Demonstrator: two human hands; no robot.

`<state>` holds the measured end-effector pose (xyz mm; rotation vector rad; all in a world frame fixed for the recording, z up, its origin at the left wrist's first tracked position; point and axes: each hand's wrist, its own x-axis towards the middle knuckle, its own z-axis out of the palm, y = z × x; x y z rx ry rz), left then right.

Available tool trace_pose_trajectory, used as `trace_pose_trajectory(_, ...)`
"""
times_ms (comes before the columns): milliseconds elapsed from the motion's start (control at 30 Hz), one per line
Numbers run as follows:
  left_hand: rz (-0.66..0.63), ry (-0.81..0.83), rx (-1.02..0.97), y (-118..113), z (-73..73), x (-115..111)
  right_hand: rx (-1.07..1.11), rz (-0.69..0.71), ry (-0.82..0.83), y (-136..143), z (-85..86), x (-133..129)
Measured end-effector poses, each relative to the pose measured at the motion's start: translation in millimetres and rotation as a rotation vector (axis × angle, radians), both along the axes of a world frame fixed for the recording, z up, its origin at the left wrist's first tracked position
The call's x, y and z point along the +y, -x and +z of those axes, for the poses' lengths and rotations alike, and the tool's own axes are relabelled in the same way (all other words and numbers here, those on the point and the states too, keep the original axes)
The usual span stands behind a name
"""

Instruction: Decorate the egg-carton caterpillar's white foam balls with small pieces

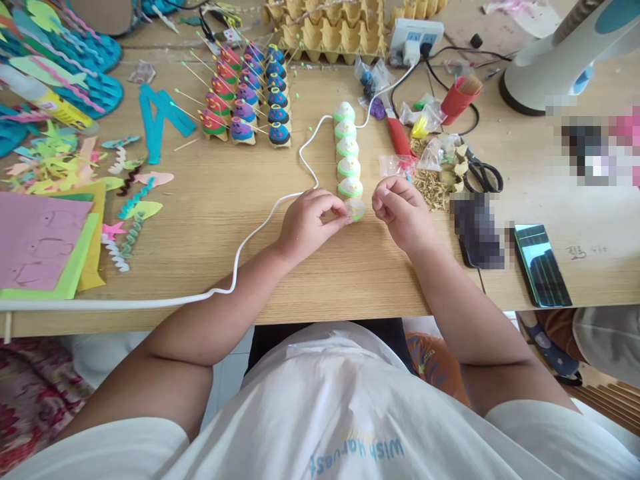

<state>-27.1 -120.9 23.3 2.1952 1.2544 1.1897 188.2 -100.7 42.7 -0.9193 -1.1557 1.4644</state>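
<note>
Green-white cup strip (347, 148), long axis away from wearer, left hand (320, 220) touching

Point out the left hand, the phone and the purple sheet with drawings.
Left hand (309, 218): head view, back of the hand.
Phone (543, 265): head view, middle of the screen.
Purple sheet (49, 230): head view, middle of its drawn-on face.
</note>
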Motion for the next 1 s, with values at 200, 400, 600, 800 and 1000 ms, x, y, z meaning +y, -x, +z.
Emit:
trace_pose_trajectory(200,0.035,0.046,0.017,-0.9,-3.8,2.3,-0.034,-0.012,-0.012,0.0,-2.7,1.5)
trace_pose_trajectory(400,0.068,0.075,-0.013,-3.8,-7.2,6.8,-0.067,-0.047,-0.048,2.0,-4.7,2.5)
trace_pose_trajectory(600,0.080,0.116,-0.052,-3.9,-11.1,9.0,-0.075,-0.016,-0.050,5.4,-6.2,2.0)
trace_pose_trajectory(800,0.088,0.154,-0.067,-3.3,-14.9,10.6,-0.089,-0.007,-0.041,6.4,-8.1,2.1)
trace_pose_trajectory(1000,0.099,0.202,-0.077,-3.5,-14.5,11.9,-0.065,-0.011,-0.046,7.6,-8.0,1.4)
